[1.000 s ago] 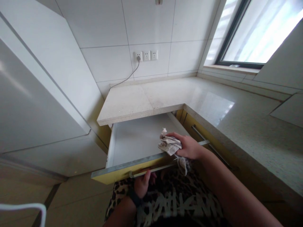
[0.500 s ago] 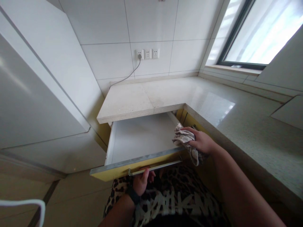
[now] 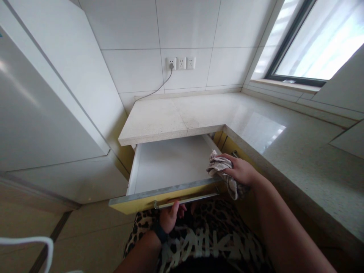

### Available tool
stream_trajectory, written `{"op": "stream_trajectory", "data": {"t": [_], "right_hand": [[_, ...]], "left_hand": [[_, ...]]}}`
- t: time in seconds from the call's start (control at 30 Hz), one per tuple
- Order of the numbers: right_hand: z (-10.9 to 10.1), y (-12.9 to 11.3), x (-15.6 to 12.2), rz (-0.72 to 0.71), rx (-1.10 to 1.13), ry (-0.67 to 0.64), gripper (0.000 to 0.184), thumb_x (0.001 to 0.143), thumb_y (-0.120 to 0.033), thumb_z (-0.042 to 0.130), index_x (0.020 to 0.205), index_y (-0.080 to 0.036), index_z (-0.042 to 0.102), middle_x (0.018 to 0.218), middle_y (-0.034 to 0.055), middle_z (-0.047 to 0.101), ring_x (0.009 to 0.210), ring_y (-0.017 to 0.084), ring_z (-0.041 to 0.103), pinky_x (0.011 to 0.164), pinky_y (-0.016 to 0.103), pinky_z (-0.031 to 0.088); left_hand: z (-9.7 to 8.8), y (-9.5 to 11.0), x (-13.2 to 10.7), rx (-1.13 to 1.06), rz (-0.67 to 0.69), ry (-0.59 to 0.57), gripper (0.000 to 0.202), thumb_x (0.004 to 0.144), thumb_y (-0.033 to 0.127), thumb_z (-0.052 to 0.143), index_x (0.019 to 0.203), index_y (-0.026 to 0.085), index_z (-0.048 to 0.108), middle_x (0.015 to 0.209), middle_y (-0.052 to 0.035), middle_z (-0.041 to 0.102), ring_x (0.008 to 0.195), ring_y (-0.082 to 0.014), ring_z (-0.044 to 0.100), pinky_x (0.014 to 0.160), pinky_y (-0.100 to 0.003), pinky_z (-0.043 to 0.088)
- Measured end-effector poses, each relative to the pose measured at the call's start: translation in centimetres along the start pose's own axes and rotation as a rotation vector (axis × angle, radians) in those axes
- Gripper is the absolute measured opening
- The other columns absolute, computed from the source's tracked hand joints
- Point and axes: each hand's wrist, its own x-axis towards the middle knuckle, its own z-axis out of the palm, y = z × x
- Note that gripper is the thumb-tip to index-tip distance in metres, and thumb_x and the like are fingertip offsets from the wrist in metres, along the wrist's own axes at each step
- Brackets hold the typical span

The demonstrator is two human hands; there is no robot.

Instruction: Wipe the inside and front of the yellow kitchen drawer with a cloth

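A yellow-fronted drawer [image 3: 159,195] stands pulled out under the pale stone countertop [image 3: 199,113]; its white inside looks bare. My right hand [image 3: 241,170] is closed on a crumpled grey patterned cloth [image 3: 218,167] and presses it against the drawer's right front corner. My left hand [image 3: 170,218] sits under the drawer front with its fingers curled around the metal bar handle [image 3: 184,201].
A white fridge-like cabinet [image 3: 42,113] fills the left. A wall socket [image 3: 181,63] with a plugged-in cable is on the tiled back wall. A window [image 3: 318,41] is at the upper right. The counter turns along the right side.
My right hand carried the cloth from the middle of the drawer's front edge to its right corner. The left hand stayed on the handle.
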Motion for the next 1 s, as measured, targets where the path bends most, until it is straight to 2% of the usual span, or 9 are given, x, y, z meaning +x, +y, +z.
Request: {"op": "stream_trajectory", "data": {"t": [0.2,0.43,0.57,0.67,0.73,0.8,1.0], "right_hand": [[0.6,-2.5,0.2,-0.006,-0.037,-0.011,0.050,0.081,-0.043,0.062,0.130,-0.030,0.063,0.100,0.0039,0.077,0.087,0.025,0.071,0.076,0.031,0.049],[2.5,-7.6,0.9,-0.036,-0.115,-0.099,0.053,0.083,-0.049,0.059,0.132,-0.032,0.060,0.103,0.0048,0.076,0.094,0.028,0.070,0.075,0.031,0.044],[4.0,-10.7,1.2,-0.087,-0.148,-0.114,0.054,0.083,-0.051,0.056,0.134,-0.033,0.057,0.102,0.0050,0.076,0.094,0.029,0.070,0.076,0.033,0.043],[4.8,-12.5,1.3,-0.131,-0.142,-0.109,0.055,0.082,-0.052,0.056,0.134,-0.033,0.055,0.103,0.0053,0.076,0.094,0.029,0.070,0.076,0.034,0.043],[5.1,-13.2,1.3,-0.158,-0.132,-0.104,0.057,0.082,-0.053,0.056,0.135,-0.033,0.054,0.103,0.0054,0.075,0.094,0.030,0.070,0.076,0.034,0.043],[5.3,-13.5,1.3,-0.174,-0.119,-0.099,0.057,0.082,-0.054,0.055,0.135,-0.033,0.054,0.102,0.0055,0.076,0.094,0.030,0.070,0.075,0.034,0.044],[5.5,-12.9,1.1,-0.198,-0.085,-0.067,0.061,0.080,-0.053,0.059,0.138,-0.033,0.051,0.104,0.0051,0.076,0.094,0.030,0.071,0.075,0.033,0.043]], "left_hand": [[-0.1,0.2,-0.1,0.021,0.010,0.019,0.071,0.093,0.075,0.024,0.078,0.020,0.067,0.064,-0.0037,0.063,0.061,-0.0187,0.060,0.064,-0.032,0.048],[-0.4,1.1,-0.3,0.143,-0.024,0.060,0.074,0.091,0.075,0.021,0.074,0.021,0.068,0.064,-0.0058,0.066,0.064,-0.0223,0.064,0.070,-0.036,0.051],[-0.7,1.0,-0.3,0.220,-0.067,0.110,0.072,0.088,0.076,0.026,0.072,0.022,0.070,0.078,-0.0098,0.074,0.084,-0.0280,0.070,0.089,-0.044,0.051],[-0.8,0.2,0.0,0.228,-0.056,0.204,0.068,0.085,0.077,0.034,0.082,0.021,0.074,0.096,-0.0117,0.076,0.106,-0.0311,0.068,0.106,-0.047,0.045],[-0.8,-0.3,0.1,0.214,-0.048,0.228,0.066,0.086,0.074,0.037,0.090,0.021,0.075,0.104,-0.0117,0.076,0.114,-0.0307,0.065,0.110,-0.047,0.042],[-0.8,-0.7,0.2,0.206,-0.049,0.204,0.063,0.088,0.070,0.037,0.091,0.020,0.075,0.105,-0.0116,0.076,0.116,-0.0300,0.064,0.111,-0.046,0.041],[-0.8,-0.8,0.3,0.201,-0.023,0.216,0.060,0.089,0.066,0.040,0.098,0.019,0.075,0.114,-0.0123,0.073,0.126,-0.0307,0.059,0.117,-0.048,0.034]]}}
